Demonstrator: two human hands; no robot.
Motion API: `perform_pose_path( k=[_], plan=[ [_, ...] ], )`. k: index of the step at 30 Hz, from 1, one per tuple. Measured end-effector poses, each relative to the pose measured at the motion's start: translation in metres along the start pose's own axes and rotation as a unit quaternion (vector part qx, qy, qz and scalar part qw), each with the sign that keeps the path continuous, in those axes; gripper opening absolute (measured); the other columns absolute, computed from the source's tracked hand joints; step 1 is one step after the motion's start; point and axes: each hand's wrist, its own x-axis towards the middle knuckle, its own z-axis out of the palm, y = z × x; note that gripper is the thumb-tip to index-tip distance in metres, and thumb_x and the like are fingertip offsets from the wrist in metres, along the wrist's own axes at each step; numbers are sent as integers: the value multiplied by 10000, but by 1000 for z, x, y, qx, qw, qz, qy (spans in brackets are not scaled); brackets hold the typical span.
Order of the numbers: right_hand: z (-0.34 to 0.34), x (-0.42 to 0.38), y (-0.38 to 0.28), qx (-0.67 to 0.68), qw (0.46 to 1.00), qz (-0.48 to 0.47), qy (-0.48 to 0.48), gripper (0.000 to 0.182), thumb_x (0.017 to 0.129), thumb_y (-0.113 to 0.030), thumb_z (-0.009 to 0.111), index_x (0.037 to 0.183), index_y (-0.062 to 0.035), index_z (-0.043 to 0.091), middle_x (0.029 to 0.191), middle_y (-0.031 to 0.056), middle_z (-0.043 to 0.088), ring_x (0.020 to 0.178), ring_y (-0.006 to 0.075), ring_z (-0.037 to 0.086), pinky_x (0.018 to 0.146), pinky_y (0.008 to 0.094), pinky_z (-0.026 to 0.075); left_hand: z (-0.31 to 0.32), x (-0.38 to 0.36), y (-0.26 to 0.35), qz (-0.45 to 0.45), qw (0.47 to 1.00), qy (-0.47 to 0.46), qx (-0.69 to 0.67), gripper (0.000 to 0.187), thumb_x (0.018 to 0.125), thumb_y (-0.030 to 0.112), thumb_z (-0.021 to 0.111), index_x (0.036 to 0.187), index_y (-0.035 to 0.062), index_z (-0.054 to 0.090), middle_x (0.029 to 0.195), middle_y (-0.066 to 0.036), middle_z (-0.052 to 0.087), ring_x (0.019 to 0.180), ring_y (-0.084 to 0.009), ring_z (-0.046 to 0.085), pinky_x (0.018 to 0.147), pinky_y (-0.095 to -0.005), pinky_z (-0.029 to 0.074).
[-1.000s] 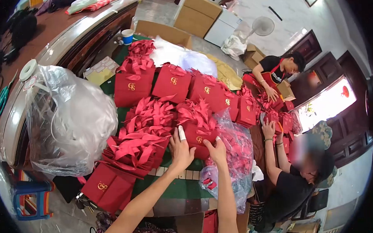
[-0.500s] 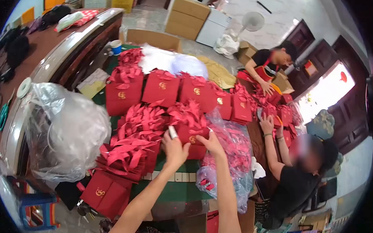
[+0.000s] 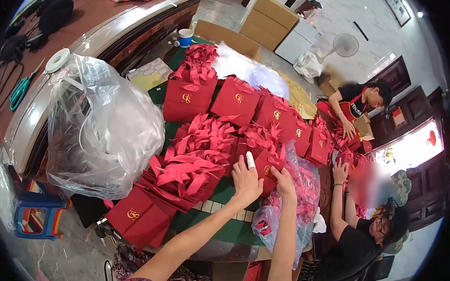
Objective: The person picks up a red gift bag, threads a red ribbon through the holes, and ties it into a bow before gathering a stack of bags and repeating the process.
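My left hand [image 3: 247,182] rests at the left side of a small red bag [image 3: 264,164] with a gold logo and ribbon handles; a white wrap covers one fingertip. On the bag's right side is my right hand [image 3: 284,183], its thumb and fingers around the edge. The bag is between both hands, upright among other bags. To its left lies a dense row of red ribbon-topped bags [image 3: 186,165]. Behind stand more red bags [image 3: 235,101] with gold logos. A clear plastic bag of red items [image 3: 305,187] lies beside my right hand.
A large clear plastic bag [image 3: 109,130] sits on the left. A blue-white cup [image 3: 185,37] stands at the back. Two people work at the right, one [image 3: 359,104] farther back and one [image 3: 362,235] nearer. A blue stool [image 3: 40,214] stands lower left.
The view has turned, so the table's contents appear shifted to the right. My hands remain at the same red bag. The nearer person's head has tilted, showing glasses.
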Motion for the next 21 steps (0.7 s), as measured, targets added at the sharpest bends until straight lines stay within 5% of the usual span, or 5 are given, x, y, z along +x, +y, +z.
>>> perform_pose_path(
  k=[4, 8, 21],
  plan=[
    [1, 1, 0, 18, 1000, -1, -6, 280, 907, -112, 644, 1156, 3, 587, 1112, 98, 661, 982, 188, 643, 869, 324, 511, 3, 7, -10, -41, 999, 1, -24, 976, 726, 251, 755, 1442, -93, 189, 1443, -327, 277, 1227, -469, 359, 1001, -576, 351],
    [9, -8, -13, -101, 992, 24, 70, 358, 858, -176, 700, 1149, 12, 609, 1076, 96, 668, 943, 193, 637, 832, 333, 514, 10, 11, -13, -64, 998, -5, -4, 1008, 706, 293, 779, 1437, -90, 199, 1437, -324, 295, 1230, -472, 377, 1022, -578, 349],
    [2, -3, -13, 12, 999, 44, -8, 305, 876, -133, 682, 1140, 7, 622, 1090, 86, 675, 990, 183, 636, 895, 337, 494, 5, 30, -15, -90, 995, -22, 22, 1018, 623, 354, 851, 1358, -83, 297, 1263, -288, 483, 1159, -449, 451, 989, -522, 392]
  ],
)
